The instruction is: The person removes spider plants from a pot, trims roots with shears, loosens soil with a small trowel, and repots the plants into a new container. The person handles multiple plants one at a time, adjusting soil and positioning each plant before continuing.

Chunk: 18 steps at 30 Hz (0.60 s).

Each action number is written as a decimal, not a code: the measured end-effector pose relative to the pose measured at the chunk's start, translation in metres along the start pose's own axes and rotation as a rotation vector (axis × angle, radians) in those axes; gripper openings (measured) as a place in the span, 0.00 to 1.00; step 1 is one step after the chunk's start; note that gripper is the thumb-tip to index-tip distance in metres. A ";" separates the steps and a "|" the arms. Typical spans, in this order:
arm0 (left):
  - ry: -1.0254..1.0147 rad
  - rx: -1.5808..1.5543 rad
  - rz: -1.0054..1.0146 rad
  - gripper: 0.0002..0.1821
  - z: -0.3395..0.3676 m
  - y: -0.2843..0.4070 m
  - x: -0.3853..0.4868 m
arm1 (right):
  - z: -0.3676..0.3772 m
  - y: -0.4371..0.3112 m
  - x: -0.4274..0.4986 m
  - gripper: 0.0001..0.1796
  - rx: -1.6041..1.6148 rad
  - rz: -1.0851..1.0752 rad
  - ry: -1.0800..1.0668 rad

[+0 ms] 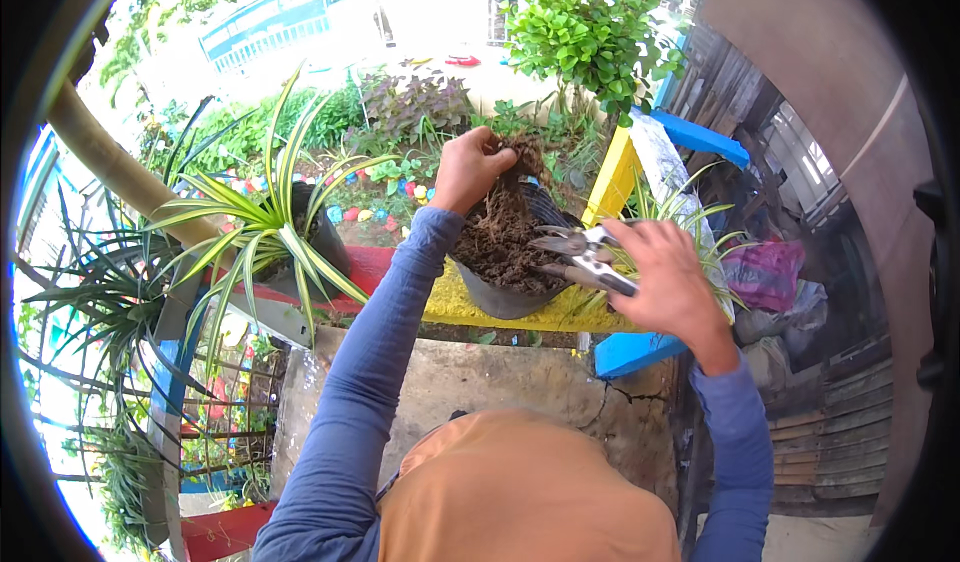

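My left hand (472,168) pinches a clump of brown roots (517,164) above a dark plastic pot (502,303). Strands of the clump hang down to the dark soil (502,251) that fills the pot. In my right hand (664,277) is a pair of pruning shears (589,254), its blades parted and pointing left over the pot's right side. Something brown and narrow lies along the lower blade; I cannot tell whether it is a second tool. The pot rests on a yellow-painted rail (450,303).
Left of the pot, a striped spider plant (277,217) grows in a black pot (322,239) on the red rail (367,266). Another striped plant (686,221) stands at right by a white post (664,157). A blue beam (637,353) juts below. Pink and clear bags (761,277) lie farther right.
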<state>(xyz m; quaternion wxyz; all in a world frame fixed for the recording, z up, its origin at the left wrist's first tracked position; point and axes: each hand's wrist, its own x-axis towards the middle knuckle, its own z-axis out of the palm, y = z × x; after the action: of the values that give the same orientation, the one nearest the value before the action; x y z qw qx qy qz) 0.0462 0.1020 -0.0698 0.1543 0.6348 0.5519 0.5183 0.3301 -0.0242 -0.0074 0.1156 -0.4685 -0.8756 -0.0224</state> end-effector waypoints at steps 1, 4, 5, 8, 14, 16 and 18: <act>0.005 -0.017 -0.041 0.18 0.000 0.002 0.005 | 0.010 -0.008 0.011 0.42 -0.071 -0.005 0.005; 0.056 -0.059 0.016 0.18 -0.001 0.006 0.014 | 0.030 -0.014 0.035 0.41 -0.181 0.009 0.039; 0.065 -0.065 0.029 0.18 -0.002 0.007 0.017 | 0.034 -0.013 0.042 0.40 -0.210 0.030 0.040; 0.035 -0.070 0.058 0.19 -0.001 0.009 0.021 | 0.043 -0.008 0.055 0.41 -0.212 0.060 -0.048; 0.013 -0.110 0.093 0.19 0.005 0.014 0.022 | 0.071 -0.025 0.066 0.50 -0.225 0.182 -0.310; 0.007 -0.118 0.093 0.19 0.006 0.017 0.022 | 0.082 -0.038 0.068 0.50 -0.232 0.210 -0.330; -0.001 -0.109 0.084 0.19 0.006 0.021 0.020 | 0.091 -0.050 0.072 0.49 -0.193 0.238 -0.333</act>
<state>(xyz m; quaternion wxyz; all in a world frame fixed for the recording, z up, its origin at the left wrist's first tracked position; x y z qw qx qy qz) 0.0600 0.1143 -0.0465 0.1670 0.6484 0.4959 0.5530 0.2343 0.0196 -0.0764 -0.0742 -0.5745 -0.8150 -0.0145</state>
